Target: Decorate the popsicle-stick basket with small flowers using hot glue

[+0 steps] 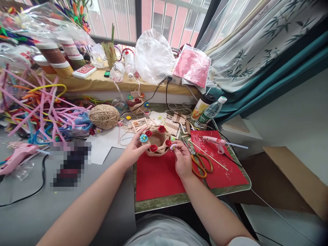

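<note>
Counter [77, 205] cluttered; red sheet [156, 177] under the work. Woven basket [156, 140] at the sheet's far edge, left hand [133, 150] gripping its rim. Right hand [182, 160] pinches small pale flower [173, 146] beside the rim. Advice: brace basket, seat flower squarely.

Your basket [156, 140] looks like rough twine and wood sticks, its roses [161, 128] matt. The red sheet [159, 176] under it is matt paper. The twine ball [104, 116] is coarse; the scissors [198, 160] have glossy orange plastic handles.
</note>
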A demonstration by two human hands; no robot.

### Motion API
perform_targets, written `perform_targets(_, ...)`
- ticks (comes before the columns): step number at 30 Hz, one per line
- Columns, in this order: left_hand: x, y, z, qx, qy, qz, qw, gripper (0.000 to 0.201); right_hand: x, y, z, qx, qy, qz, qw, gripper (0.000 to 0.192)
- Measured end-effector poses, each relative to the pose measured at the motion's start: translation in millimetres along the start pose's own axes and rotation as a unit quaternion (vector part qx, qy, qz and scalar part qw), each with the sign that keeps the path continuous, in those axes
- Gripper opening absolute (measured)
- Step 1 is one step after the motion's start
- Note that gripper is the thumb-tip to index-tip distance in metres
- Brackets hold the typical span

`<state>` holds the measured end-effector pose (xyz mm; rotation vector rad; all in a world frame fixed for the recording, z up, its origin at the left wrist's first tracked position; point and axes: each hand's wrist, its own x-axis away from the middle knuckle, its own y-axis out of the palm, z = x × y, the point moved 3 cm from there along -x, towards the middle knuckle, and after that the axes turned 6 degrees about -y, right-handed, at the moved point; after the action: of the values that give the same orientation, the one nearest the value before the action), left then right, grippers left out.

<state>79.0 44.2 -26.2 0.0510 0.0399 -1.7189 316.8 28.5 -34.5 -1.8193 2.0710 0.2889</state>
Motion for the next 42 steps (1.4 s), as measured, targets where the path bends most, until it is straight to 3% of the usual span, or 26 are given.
perform_targets(3,0.5,-2.8,-1.3,0.029,-0.027,-0.025,0.999,0.079,-11.9,-8.2,5.2,-0.057,0.095,0.005,0.994,0.016)
perform_targets(6,-0.8,-5.5,-4.1,0.060,-0.052,-0.051,0.996,0.076,-23.7,-12.8,8.0,-0.096,0.184,-0.044,0.977,0.018)
perform_targets(8,-2.4,-6.7,-6.3,0.075,-0.074,-0.069,0.992,0.076,-28.0,-13.7,7.2,-0.101,0.206,-0.071,0.971,0.020)
perform_targets(19,-4.8,-9.5,-11.6,0.075,-0.125,-0.099,0.984,0.085,-24.1,-0.3,12.5,-0.109,0.227,-0.085,0.964,0.027)
perform_targets(30,-8.7,-8.9,-14.4,0.084,-0.106,-0.106,0.985,0.084,-21.3,-6.2,23.3,-0.157,0.213,-0.104,0.959,0.029)
perform_targets(42,-7.7,-6.7,-20.3,0.095,-0.093,-0.095,0.987,0.079,-20.8,-7.7,21.2,-0.181,0.274,-0.088,0.940,0.029)
